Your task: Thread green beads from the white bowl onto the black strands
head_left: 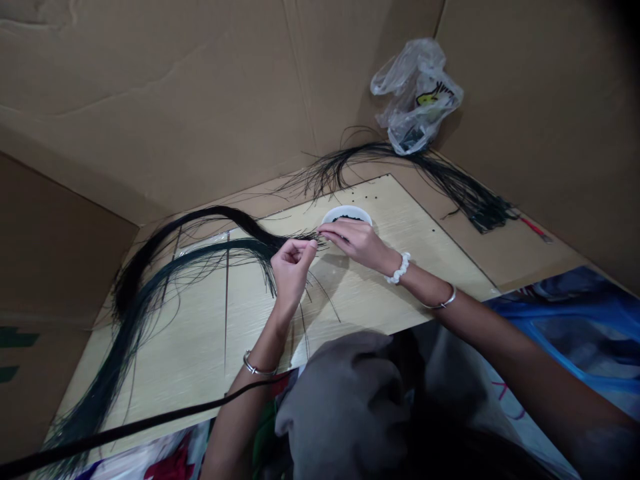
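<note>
My left hand (291,270) is closed in a pinch, with thin dark threads trailing around and below it. Just to its right, my right hand (353,239) pinches thumb and fingers together close to the left fingertips; what lies in that pinch is too small to make out. Partly hidden behind the right hand is a white bowl (345,211) holding small dark pieces, perhaps beads. A black bundle of long threads (200,215) and a dark green bundle (200,251) curve across the board from the left, their near ends reaching my left hand.
A pale board (190,347) covers the work surface, with cardboard walls (210,100) around it. Another dark thread bundle (450,177) lies at the back right, near a red-handled item (537,229). A clear plastic bag (420,100) rests against the wall. Several dark specks dot the board.
</note>
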Demonstrator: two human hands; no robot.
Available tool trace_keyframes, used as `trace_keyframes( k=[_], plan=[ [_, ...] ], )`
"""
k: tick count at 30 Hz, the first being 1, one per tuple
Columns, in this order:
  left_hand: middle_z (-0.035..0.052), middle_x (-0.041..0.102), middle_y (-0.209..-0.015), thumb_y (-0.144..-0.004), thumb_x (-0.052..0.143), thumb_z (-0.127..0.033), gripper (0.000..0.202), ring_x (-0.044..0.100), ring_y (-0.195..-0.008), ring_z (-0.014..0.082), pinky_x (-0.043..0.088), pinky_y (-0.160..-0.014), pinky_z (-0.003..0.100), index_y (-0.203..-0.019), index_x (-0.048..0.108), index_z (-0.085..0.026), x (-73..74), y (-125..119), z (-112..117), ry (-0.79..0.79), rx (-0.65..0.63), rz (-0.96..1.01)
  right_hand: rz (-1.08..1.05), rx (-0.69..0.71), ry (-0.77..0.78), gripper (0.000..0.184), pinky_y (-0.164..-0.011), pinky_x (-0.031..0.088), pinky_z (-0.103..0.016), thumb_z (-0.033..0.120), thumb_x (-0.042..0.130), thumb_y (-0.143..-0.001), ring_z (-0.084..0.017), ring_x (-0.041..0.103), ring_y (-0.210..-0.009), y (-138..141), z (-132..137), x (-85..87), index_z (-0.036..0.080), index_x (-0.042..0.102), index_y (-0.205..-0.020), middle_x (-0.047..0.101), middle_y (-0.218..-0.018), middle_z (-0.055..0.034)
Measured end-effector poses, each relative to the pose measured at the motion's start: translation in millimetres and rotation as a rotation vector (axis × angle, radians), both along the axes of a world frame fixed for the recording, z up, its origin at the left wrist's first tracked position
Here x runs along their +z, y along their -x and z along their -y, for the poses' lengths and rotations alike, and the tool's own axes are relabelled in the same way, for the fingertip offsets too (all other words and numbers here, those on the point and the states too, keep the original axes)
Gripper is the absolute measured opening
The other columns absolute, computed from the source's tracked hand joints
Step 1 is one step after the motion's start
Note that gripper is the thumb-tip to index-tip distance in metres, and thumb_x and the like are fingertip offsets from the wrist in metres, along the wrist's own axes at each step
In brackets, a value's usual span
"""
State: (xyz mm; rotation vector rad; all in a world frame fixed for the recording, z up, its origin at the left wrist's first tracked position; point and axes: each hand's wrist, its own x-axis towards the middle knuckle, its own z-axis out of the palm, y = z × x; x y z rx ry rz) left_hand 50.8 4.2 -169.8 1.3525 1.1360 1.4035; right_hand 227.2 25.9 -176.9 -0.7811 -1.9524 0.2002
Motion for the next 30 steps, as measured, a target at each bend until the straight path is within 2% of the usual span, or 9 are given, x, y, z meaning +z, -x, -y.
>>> trace_keyframes(
  k=[5,8,13,18,24,30],
  plan=[
    [-0.0020,0.058,-0.061,-0.074,0.081,-0.041,0.028,0.043,-0.053,0.0074,0.035,-0.052,0.020,-0.072,0.069,-0.015,0.4,-0.6,0.3,-0.004,0.013,-0.006,-0.051,0.015,0.109,0.022,-0.089,0.053,-0.034,0.029,0.054,-0.100,-0.018,0.068,-0.096,0.1,0.9,2.7,0.018,0.071,-0.107,0.073,-0.105,-0.0072],
    [-0.0018,0.058,-0.061,-0.073,0.081,-0.041,0.029,0.043,-0.053,0.0075,0.034,-0.052,0.020,-0.072,0.068,-0.015,0.2,-1.3,0.5,-0.014,0.018,0.003,-0.113,0.033,0.184,0.019,-0.086,0.053,-0.032,0.030,0.059,-0.097,-0.017,0.069,-0.092,-0.2,1.2,4.9,0.018,0.071,-0.104,0.074,-0.102,-0.0058],
    [-0.0016,0.060,-0.062,-0.073,0.082,-0.042,0.029,0.044,-0.053,0.0075,0.034,-0.051,0.020,-0.071,0.068,-0.016,0.5,-2.2,1.0,-0.014,0.030,0.003,-0.261,0.096,0.435,0.018,-0.078,0.054,-0.030,0.033,0.066,-0.092,-0.015,0.069,-0.076,0.2,-0.2,5.3,0.018,0.071,-0.100,0.074,-0.091,-0.0038],
    [0.0024,0.067,-0.069,-0.075,0.081,-0.040,0.027,0.055,-0.061,0.0106,0.038,-0.054,0.021,-0.074,0.070,-0.016,0.5,-1.6,1.2,-0.001,-0.012,-0.001,-0.392,0.256,0.655,0.021,-0.076,0.054,-0.029,0.034,0.070,-0.087,-0.014,0.068,-0.077,-1.3,-3.8,5.9,0.016,0.069,-0.097,0.073,-0.087,-0.0037],
    [0.0038,0.071,-0.072,-0.076,0.081,-0.039,0.025,0.055,-0.059,0.0105,0.039,-0.053,0.021,-0.076,0.071,-0.016,1.2,1.0,-0.1,0.000,-0.043,-0.028,-0.412,0.364,0.822,0.030,-0.074,0.051,-0.025,0.038,0.075,-0.082,-0.014,0.069,-0.083,-8.3,-9.3,7.7,0.013,0.069,-0.097,0.073,-0.083,-0.0049],
    [0.0029,0.067,-0.068,-0.073,0.083,-0.041,0.028,0.054,-0.059,0.0099,0.038,-0.054,0.021,-0.073,0.071,-0.015,2.6,1.3,-0.1,0.030,-0.096,-0.034,-0.386,0.430,0.910,0.031,-0.071,0.049,-0.023,0.037,0.078,-0.079,-0.013,0.068,-0.081,-11.5,-12.6,3.7,0.013,0.071,-0.097,0.074,-0.086,-0.0051]
  ],
)
